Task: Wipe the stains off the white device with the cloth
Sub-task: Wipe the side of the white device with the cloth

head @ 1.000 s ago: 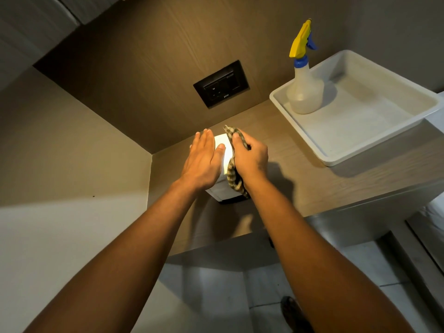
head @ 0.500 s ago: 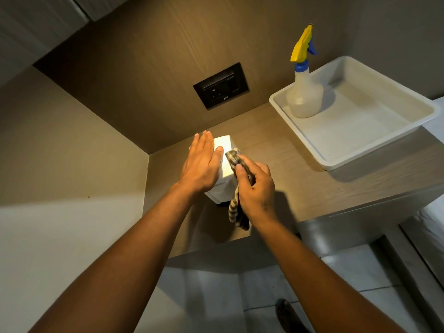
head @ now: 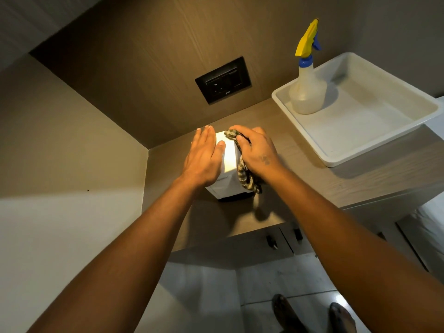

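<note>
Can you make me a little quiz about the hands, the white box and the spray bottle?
1. True or false: the spray bottle stands inside the white tray.
2. Which hand holds the striped cloth? A) the left hand B) the right hand C) neither
3. Fill in: the left hand lies flat on the white ______.

Key
1. True. It stands upright in the tray's near-left corner.
2. B. The right hand presses the cloth to the device's right side and top edge.
3. Device. The left hand's fingers are stretched out and hold nothing.
</note>
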